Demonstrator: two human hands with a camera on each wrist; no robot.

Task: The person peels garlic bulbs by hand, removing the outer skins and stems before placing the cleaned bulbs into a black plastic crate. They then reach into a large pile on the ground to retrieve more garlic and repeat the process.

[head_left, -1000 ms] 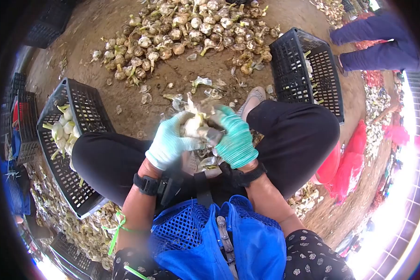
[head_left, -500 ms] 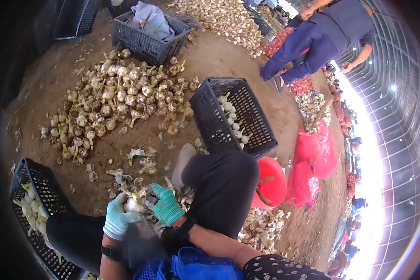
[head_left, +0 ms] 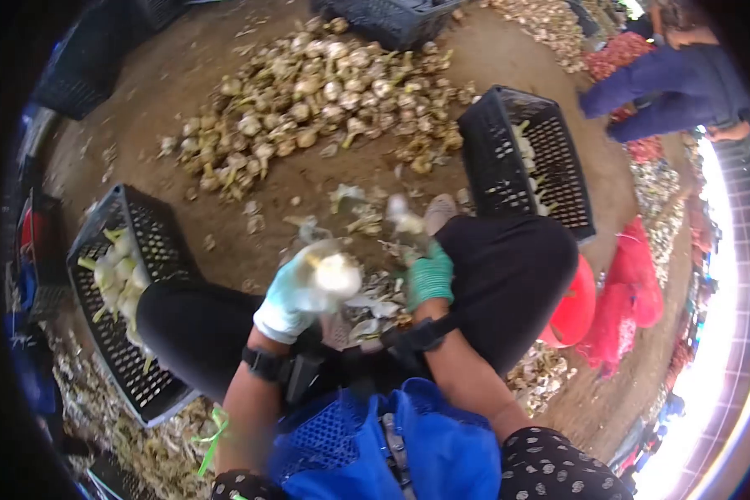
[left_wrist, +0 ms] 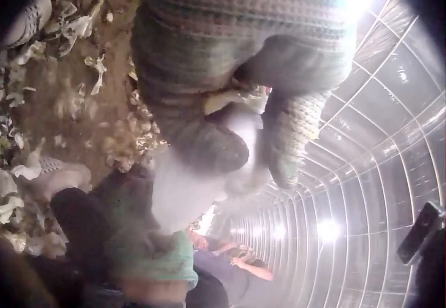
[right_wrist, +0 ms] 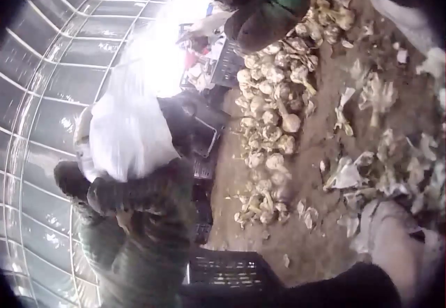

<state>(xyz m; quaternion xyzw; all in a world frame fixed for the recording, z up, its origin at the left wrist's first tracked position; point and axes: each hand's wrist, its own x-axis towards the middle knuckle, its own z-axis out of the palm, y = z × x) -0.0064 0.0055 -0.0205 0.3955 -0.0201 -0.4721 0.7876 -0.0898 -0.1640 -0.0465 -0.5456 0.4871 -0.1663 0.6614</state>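
Observation:
In the head view, my gloved left hand (head_left: 294, 290) grips a white garlic bulb (head_left: 336, 277), blurred by motion. The left wrist view shows that hand (left_wrist: 237, 71) with fingers round the pale bulb (left_wrist: 188, 189). My gloved right hand (head_left: 430, 277) is apart from it, to the right, with a blurred whitish piece (head_left: 404, 217) beyond its fingers. Only part of the right hand (right_wrist: 275, 8) shows at the top of the right wrist view; whether its fingers hold anything cannot be made out. Below both hands lie loose skins (head_left: 377, 304).
A heap of garlic (head_left: 308, 92) lies ahead. Black crates with white bulbs stand at the left (head_left: 150, 392) and right (head_left: 475, 137). A red bucket (head_left: 577, 308) and red net bags (head_left: 625, 304) are beyond the right knee. Another person (head_left: 675, 83) stands at the upper right.
My hands were together at the bulb; now the right has drawn away while the left keeps its grip. The head view swung right, then back.

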